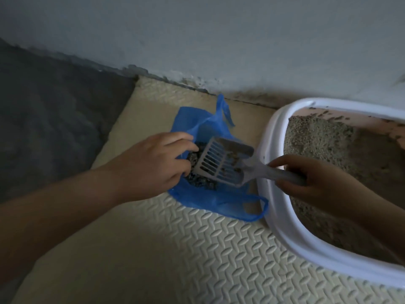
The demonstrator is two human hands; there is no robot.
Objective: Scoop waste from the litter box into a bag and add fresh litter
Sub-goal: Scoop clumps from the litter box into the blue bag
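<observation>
Over the mouth of the blue bag (pixel 219 200) I see the slotted grey scoop (pixel 221 162), tilted, with its basket down in the opening and crumbs of litter clinging to the slots. Dark waste clumps (pixel 197 183) lie in the bag, below and left of the basket. The bag rests just beside the litter box (pixel 269 137). One handle loop lies against the box's white rim and the other stands up toward the wall (pixel 197 36).

My right hand (pixel 311 178) has fingers and thumb wrapped round the scoop's handle, above the near rim. My left hand (pixel 149 165) has its fingers curled on the bag's left edge, gripping the plastic. I cannot tell whether its thumb touches the scoop.

The box has a pinkish inner wall flecked with dark bits. Pale grainy litter (pixel 317 141) is heaped toward the far side.

Box and bag sit on a cream embossed mat (pixel 197 249). Grime runs along the joint where the mat meets the wall. Dark grey floor (pixel 54 106) lies left of the mat.
</observation>
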